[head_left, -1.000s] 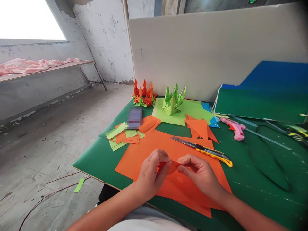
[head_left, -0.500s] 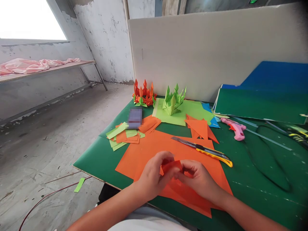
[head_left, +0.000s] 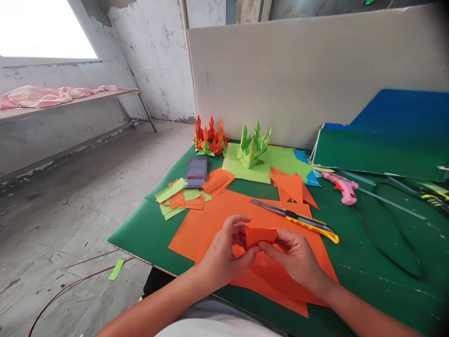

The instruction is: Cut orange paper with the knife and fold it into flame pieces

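Observation:
Between my two hands is a small folded piece of orange paper [head_left: 260,237], its long edge facing up. My left hand [head_left: 226,250] pinches its left end, thumb along the lower front. On the other end, my right hand [head_left: 293,252] grips it, with the two thumb tips close together below the paper. Under both hands lie large orange sheets [head_left: 217,220]. Just beyond them rests a yellow and black utility knife [head_left: 298,219] with its blade out, pointing left.
A red paper crown [head_left: 210,140] and a green one [head_left: 253,150] stand at the back. Small paper squares [head_left: 178,199] and a blurred dark object [head_left: 197,172] lie left. Orange triangles [head_left: 293,185] and a pink glue gun [head_left: 342,187] with a trailing cord are right.
Both hands have opened out a little and the folded paper between them shows more of its front face. My right hand has shifted slightly to the right. The other things have stayed put.

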Demonstrator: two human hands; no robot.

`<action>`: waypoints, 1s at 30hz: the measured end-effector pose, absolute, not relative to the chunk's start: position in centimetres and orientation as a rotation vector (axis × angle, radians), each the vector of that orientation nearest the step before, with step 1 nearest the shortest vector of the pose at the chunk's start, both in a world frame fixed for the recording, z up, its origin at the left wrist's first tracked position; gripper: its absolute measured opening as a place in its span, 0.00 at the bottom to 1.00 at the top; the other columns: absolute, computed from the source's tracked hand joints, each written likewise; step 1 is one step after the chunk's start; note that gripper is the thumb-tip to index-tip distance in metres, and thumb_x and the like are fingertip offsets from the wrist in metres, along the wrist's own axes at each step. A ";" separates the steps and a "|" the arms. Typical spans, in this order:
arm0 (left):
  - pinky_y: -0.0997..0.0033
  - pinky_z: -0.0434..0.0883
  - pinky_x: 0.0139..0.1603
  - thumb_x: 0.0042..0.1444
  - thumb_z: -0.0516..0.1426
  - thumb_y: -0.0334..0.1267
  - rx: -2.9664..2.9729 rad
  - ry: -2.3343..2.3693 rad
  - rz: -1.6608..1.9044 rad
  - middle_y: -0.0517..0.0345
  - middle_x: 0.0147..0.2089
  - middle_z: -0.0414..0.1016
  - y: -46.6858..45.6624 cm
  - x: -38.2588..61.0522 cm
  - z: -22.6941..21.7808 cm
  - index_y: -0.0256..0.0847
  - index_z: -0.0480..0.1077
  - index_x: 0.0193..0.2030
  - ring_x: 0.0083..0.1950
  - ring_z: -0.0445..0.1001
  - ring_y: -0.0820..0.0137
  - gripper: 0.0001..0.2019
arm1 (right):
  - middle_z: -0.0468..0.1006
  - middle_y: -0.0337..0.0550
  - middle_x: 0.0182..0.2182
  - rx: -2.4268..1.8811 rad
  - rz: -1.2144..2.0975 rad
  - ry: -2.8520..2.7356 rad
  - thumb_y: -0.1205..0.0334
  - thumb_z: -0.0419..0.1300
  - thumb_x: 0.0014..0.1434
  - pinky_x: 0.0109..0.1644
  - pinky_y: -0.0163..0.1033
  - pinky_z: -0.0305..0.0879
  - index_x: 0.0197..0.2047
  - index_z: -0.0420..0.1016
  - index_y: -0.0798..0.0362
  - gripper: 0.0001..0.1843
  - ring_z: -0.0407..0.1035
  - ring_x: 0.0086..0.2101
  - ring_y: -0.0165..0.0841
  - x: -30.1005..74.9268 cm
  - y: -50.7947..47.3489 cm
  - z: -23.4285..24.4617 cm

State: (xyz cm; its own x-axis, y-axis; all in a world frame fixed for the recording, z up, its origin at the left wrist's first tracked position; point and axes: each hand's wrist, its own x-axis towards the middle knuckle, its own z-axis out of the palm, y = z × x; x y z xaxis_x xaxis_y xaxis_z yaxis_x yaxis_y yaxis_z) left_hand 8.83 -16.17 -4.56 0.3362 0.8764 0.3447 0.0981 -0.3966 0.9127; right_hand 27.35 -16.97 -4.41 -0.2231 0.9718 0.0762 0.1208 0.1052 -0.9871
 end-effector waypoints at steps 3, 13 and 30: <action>0.77 0.74 0.37 0.57 0.58 0.29 1.720 0.858 1.166 0.63 0.36 0.70 -16.1 9.0 -4.6 0.47 0.56 0.53 0.35 0.71 0.76 0.21 | 0.83 0.44 0.36 -1.104 1.238 -1.494 0.53 0.64 0.60 0.42 0.40 0.73 0.39 0.82 0.50 0.11 0.76 0.38 0.38 27.2 -17.1 -4.3; 0.78 0.71 0.35 0.57 0.56 0.26 1.625 0.953 1.310 0.63 0.36 0.67 -15.6 8.3 -4.2 0.44 0.58 0.46 0.33 0.70 0.78 0.14 | 0.83 0.43 0.27 -1.167 1.169 -1.245 0.49 0.69 0.53 0.35 0.36 0.75 0.29 0.80 0.50 0.13 0.78 0.31 0.36 27.9 -15.8 -4.5; 0.75 0.72 0.36 0.57 0.57 0.29 1.831 0.928 1.130 0.60 0.38 0.69 -16.2 8.3 -4.8 0.44 0.59 0.48 0.35 0.71 0.75 0.14 | 0.82 0.43 0.36 -1.062 1.315 -1.553 0.52 0.64 0.59 0.43 0.42 0.73 0.43 0.81 0.50 0.13 0.75 0.38 0.38 27.4 -16.4 -4.1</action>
State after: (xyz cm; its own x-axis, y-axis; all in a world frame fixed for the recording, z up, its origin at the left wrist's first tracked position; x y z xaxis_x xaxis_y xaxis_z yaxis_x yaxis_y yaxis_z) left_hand 8.26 -16.23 -4.77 0.3386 0.8710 0.3560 0.1800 -0.4313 0.8840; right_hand 27.38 -16.43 -4.14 -0.3073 0.9494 0.0656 0.0916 0.0982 -0.9909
